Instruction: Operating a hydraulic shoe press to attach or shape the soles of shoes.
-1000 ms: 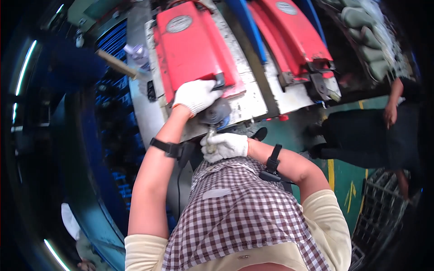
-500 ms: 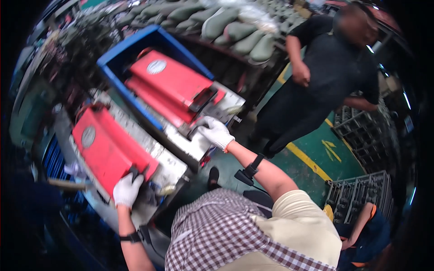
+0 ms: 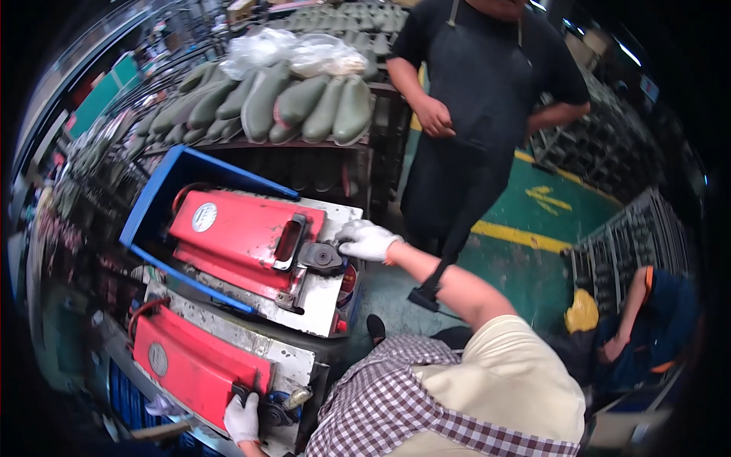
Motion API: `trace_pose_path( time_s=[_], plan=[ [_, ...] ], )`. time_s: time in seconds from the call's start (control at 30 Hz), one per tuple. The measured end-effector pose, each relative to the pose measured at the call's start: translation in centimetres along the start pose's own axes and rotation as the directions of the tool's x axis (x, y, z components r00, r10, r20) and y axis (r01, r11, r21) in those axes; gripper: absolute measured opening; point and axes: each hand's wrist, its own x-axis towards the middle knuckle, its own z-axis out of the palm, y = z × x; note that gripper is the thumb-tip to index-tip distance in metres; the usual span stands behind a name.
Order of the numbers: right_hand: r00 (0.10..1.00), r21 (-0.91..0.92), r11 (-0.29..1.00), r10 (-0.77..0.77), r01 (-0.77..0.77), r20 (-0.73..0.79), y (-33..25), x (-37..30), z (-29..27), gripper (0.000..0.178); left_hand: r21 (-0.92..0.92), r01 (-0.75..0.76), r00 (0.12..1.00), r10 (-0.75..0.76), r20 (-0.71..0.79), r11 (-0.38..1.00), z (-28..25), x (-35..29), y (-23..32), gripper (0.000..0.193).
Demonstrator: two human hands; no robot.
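Two red-covered machines lie side by side on pale metal plates, the far machine (image 3: pixel 240 232) and the near machine (image 3: pixel 194 362). My left hand (image 3: pixel 242 419), in a white knit glove, is closed around a small black part (image 3: pixel 241 391) at the near machine's right end. My right hand (image 3: pixel 368 241), gloved the same way, is beside a dark round-topped fitting (image 3: pixel 323 257) at the far machine's right end. Its fingers are curled together; what they hold, if anything, is hidden. Next to my left hand is a dark round fitting (image 3: pixel 272 414) with a pale knob (image 3: pixel 298 397).
A blue bin (image 3: pixel 152 190) surrounds the far machine's left part. Behind it, a rack holds several green boots (image 3: pixel 266 99) under clear plastic. A person in a dark apron (image 3: pixel 464 129) stands ahead. At right are a seated person's arm (image 3: pixel 624 324), a yellow bag (image 3: pixel 582 311) and metal racks (image 3: pixel 632 236).
My view has turned, so the machines sit lower and more level. My right hand has moved off the far machine's end, uncovering the round fitting. My left hand stays at the black part.
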Motion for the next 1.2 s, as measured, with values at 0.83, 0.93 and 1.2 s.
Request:
trace_pose_path(
  time_s=[0.83,0.93,1.2],
  plan=[
    [0.888,0.173,0.871,0.455,-0.460,0.066,6.6,-8.1,7.9,0.048,0.066,0.015,0.968,-0.031,0.249,0.998,-2.4,0.1,2.3,0.066],
    [0.916,0.154,0.903,0.397,-0.402,0.065,4.3,-6.7,7.8,0.046,0.108,0.020,0.971,-0.045,0.235,0.994,-2.8,-0.4,2.8,0.068],
    [0.925,0.076,0.960,0.279,-0.268,-0.259,-1.1,-6.6,2.6,0.039,0.090,-0.048,0.977,0.027,0.213,0.995,-2.7,-0.2,2.7,0.069]
  ],
)
